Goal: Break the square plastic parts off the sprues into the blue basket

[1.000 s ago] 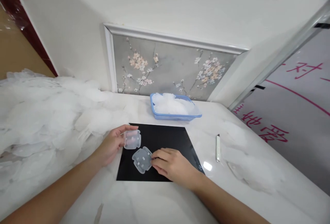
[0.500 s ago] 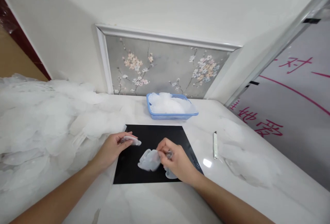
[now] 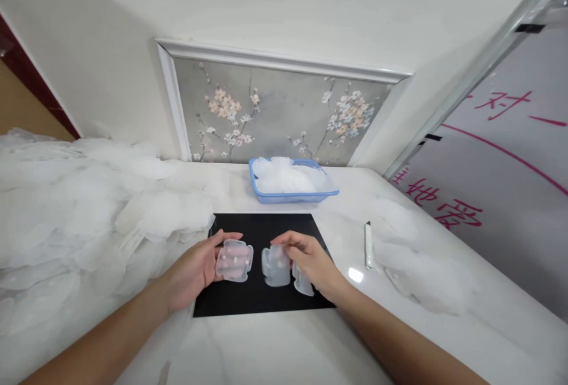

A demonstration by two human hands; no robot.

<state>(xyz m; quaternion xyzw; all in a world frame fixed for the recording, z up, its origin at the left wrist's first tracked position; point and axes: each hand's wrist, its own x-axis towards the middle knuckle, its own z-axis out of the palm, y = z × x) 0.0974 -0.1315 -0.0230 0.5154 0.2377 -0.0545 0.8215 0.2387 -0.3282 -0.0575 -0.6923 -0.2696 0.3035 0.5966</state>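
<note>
My left hand (image 3: 197, 265) holds a translucent white plastic piece (image 3: 234, 260) with small studs, its face turned toward me, above the left part of a black mat (image 3: 261, 296). My right hand (image 3: 310, 261) pinches a second translucent plastic piece (image 3: 276, 265) and keeps it upright over the middle of the mat. A third clear piece (image 3: 302, 281) shows under the right hand's fingers; whether it is held or lies on the mat I cannot tell. The two held pieces are a small gap apart.
A blue tray (image 3: 293, 197) heaped with translucent pieces stands behind the mat. A big pile of white plastic sheets (image 3: 80, 207) covers the table's left side. A white pen-like tool (image 3: 368, 245) and a smaller plastic heap (image 3: 417, 278) lie at the right.
My right hand picked its piece off the mat and raised it upright. My left hand turned its piece to face me and drew it closer to the right one.
</note>
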